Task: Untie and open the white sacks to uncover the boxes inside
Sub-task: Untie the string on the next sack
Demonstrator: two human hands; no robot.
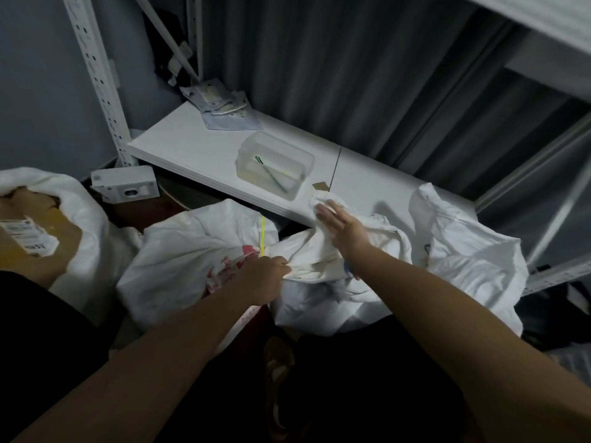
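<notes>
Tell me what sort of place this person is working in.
Probably a storeroom or stock corner. White slotted metal shelving stands against the wall, several white sacks lie bunched on the floor, and one opened sack shows a cardboard box with a shipping label.
</notes>
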